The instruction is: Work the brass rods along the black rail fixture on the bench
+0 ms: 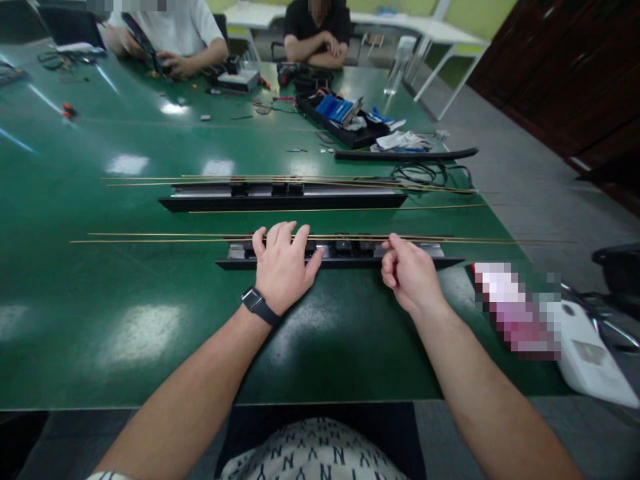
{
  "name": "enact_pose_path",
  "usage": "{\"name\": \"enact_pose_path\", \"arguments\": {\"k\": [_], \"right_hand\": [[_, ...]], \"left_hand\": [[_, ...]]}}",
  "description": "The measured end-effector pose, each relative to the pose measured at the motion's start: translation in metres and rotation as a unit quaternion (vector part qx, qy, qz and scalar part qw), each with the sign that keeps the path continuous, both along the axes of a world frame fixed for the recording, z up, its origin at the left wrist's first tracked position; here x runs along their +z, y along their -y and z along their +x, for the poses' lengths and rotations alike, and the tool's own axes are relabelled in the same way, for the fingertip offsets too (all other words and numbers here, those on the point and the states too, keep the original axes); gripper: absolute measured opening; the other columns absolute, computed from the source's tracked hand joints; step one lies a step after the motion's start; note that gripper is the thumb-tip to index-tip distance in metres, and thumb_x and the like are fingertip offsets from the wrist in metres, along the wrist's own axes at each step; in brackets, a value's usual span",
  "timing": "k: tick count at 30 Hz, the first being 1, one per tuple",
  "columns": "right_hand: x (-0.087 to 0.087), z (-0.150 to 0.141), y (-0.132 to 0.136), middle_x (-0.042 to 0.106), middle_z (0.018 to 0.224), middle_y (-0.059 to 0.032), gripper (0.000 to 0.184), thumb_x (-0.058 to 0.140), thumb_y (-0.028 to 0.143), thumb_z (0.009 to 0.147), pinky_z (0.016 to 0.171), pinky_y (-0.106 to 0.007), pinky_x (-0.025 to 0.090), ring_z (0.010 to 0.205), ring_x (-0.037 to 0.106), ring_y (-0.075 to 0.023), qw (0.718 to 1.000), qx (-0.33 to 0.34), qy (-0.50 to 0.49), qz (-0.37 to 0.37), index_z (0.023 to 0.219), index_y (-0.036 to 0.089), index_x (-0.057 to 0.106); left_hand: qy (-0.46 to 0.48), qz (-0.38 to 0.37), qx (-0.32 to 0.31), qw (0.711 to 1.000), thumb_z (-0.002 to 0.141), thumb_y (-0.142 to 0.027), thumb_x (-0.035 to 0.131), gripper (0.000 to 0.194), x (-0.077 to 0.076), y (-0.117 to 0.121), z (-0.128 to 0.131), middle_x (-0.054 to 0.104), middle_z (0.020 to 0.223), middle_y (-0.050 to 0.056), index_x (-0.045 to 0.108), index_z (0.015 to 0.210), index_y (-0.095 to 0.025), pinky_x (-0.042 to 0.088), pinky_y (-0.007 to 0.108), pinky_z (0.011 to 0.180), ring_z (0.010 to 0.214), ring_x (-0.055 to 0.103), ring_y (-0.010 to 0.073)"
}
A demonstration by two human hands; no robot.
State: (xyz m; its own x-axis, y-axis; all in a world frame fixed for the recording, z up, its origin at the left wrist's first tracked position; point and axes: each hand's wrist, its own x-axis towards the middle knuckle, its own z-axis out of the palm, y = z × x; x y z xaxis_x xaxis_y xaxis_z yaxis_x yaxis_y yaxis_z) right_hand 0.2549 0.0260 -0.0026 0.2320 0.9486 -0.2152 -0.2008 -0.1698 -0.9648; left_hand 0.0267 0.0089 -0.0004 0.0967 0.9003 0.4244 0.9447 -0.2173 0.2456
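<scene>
My left hand (283, 263) lies over the nearer black metal rail (345, 263), fingers spread across it and across thin golden rods (160, 241). My right hand (410, 270) is closed at the same rods, further right along the rail; its index finger and thumb come together on a rod. The rods run lengthwise above the rail and stick out well beyond both its ends. Between my hands, small black blocks (350, 245) sit inside the rail's silvery channel. Parts of the rail and rods are hidden under my fingers.
Behind lies a second black rail (285, 202) with more golden rods on it. Further back are a black cable (420, 175), gloves (403, 141) and a black tray (357, 137). A white device (593, 360) is at right. Two people sit across the green table (150, 280).
</scene>
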Motion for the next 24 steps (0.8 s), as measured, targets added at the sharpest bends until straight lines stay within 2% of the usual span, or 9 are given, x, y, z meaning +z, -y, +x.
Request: {"name": "enact_pose_path", "arguments": {"k": [24], "right_hand": [[-0.0014,-0.0024,-0.0001,0.05,0.045,0.0067,0.027,0.071,0.041,0.091,0.028,-0.017,0.024,0.029,0.034,-0.0062,0.999,-0.023,-0.02,0.008,0.082,0.02,0.058]], "left_hand": [[0.011,-0.004,-0.001,1.0,0.099,-0.046,0.055,0.043,0.0001,-0.0003,0.0,0.063,0.141,0.017,0.063,0.134,-0.022,0.024,0.06,0.119,0.137,0.051,0.0357]]}}
